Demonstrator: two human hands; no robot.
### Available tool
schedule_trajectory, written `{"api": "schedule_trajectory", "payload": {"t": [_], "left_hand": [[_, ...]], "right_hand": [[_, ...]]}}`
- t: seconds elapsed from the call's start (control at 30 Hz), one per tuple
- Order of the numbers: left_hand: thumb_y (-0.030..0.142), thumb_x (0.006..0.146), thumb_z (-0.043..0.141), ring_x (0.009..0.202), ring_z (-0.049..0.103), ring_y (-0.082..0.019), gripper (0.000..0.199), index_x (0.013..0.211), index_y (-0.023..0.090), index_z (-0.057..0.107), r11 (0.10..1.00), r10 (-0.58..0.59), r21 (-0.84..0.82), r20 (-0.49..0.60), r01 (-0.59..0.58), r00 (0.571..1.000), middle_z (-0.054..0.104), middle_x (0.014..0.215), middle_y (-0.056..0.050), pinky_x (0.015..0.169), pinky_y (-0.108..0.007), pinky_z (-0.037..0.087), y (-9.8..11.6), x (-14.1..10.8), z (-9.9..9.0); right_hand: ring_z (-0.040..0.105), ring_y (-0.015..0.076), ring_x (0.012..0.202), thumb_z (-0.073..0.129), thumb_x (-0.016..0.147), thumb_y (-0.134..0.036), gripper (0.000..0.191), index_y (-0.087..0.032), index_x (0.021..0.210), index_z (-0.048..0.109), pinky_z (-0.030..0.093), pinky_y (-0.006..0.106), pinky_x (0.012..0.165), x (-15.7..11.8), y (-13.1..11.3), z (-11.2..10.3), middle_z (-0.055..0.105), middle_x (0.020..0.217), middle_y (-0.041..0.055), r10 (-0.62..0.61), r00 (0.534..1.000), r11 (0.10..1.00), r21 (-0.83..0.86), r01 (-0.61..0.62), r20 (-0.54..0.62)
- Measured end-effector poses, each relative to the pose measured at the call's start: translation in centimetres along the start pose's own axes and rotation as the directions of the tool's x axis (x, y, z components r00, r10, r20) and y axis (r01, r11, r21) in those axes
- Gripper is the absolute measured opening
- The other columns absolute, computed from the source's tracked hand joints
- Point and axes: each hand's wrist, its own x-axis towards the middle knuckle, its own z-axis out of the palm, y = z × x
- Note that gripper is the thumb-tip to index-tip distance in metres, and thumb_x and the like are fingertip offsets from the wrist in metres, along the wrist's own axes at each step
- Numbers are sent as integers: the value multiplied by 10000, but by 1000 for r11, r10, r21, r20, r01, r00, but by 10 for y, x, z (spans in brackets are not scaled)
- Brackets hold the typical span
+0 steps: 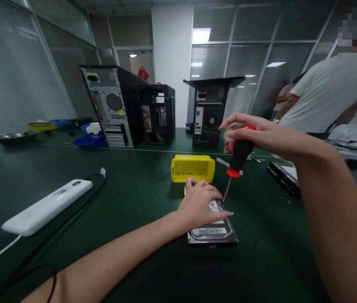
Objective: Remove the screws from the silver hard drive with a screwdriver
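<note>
A silver hard drive (211, 236) lies flat on the green table, its label partly covered. Across its upper part rests my left hand (200, 203), fingers on the far side and thumb stretched to the right. My right hand (248, 131) is wrapped round the black and red handle of a screwdriver (241, 153), which leans slightly. The screwdriver's tip meets the drive's right edge near the far corner, close to my left fingers. Just behind the drive stands a yellow bin (193, 169) with small pieces inside, too small to make out.
Computer cases (128, 105) stand at the back, another (210, 113) right of them. A white power strip (49, 206) with cables lies left, a blue tray (89, 141) behind it. Another drive (284, 177) lies right, beyond my forearm. People stand at the back right.
</note>
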Motion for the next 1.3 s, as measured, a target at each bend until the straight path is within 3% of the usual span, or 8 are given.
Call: {"api": "schedule_trajectory", "payload": {"t": [0.1, 0.17, 0.43, 0.57, 0.77, 1.0, 1.17, 1.3], "left_hand": [[666, 787, 535, 1011, 551, -257, 509, 976, 219, 691, 1000, -5, 6, 6, 5, 1000, 689, 1091, -8, 886, -460, 265, 1, -1, -2], [662, 789, 536, 1013, 551, -255, 502, 976, 222, 691, 1000, 2, 6, 16, -2, 1000, 689, 1088, -5, 880, -455, 273, 1, 0, -4], [561, 844, 549, 1028, 548, -240, 377, 984, 238, 682, 999, 13, 31, 56, -14, 998, 682, 1112, 9, 884, -429, 274, -2, 0, -3], [441, 878, 574, 1044, 546, -220, 245, 984, 244, 672, 999, 40, 17, 27, -40, 999, 686, 1109, 26, 896, -419, 255, -3, -1, 0], [371, 914, 541, 1042, 555, -204, 192, 968, 238, 667, 999, 29, 28, 52, -30, 998, 691, 1099, 29, 881, -390, 256, -3, 1, 1], [357, 936, 506, 1042, 553, -197, 202, 973, 235, 663, 999, 47, 6, 53, -47, 997, 688, 1098, 26, 878, -384, 258, -5, 0, 1], [341, 933, 514, 1042, 550, -210, 192, 968, 225, 663, 998, 61, -20, 49, -61, 997, 690, 1088, 12, 874, -391, 262, -4, 0, -1], [322, 931, 519, 1035, 551, -206, 179, 965, 222, 664, 997, 66, -34, 37, -65, 997, 693, 1067, 10, 888, -400, 252, -4, 0, -1]], "right_hand": [[556, 254, 954, 474, 807, -619, 514, -231, 1143, 481, 458, 381, 740, -8, 1, -11, 566, 1115, 118, 108, 991, 945, -301, -128, -81], [570, 271, 945, 465, 784, -665, 566, -240, 1158, 447, 471, 378, 694, -15, -1, -16, 561, 1137, 146, 180, 980, 913, -356, -200, -89], [549, 238, 966, 521, 785, -606, 456, -290, 1111, 489, 482, 346, 757, -23, -3, -22, 565, 1117, 102, -15, 999, 953, -302, 29, 50], [562, 226, 919, 444, 845, -580, 373, -282, 1049, 537, 462, 360, 765, -18, 0, -20, 592, 1052, 86, 11, 990, 941, -336, 36, 138], [569, 221, 849, 482, 840, -533, 391, -201, 1024, 575, 454, 381, 742, -4, -9, -1, 594, 1024, 100, -43, 999, 918, -393, 50, 27], [548, 233, 898, 475, 810, -598, 496, -272, 1181, 433, 485, 349, 712, -11, 0, -7, 531, 1092, 96, -86, 993, 966, -238, 102, 77], [563, 197, 741, 458, 795, -650, 470, -238, 1010, 524, 446, 337, 617, -13, -10, -4, 604, 920, 72, 51, 999, 915, -401, -46, 1], [542, 185, 636, 400, 811, -668, 507, -201, 912, 569, 401, 350, 583, -13, -14, -3, 607, 788, 81, 49, 996, 823, -562, -80, -69]]}}
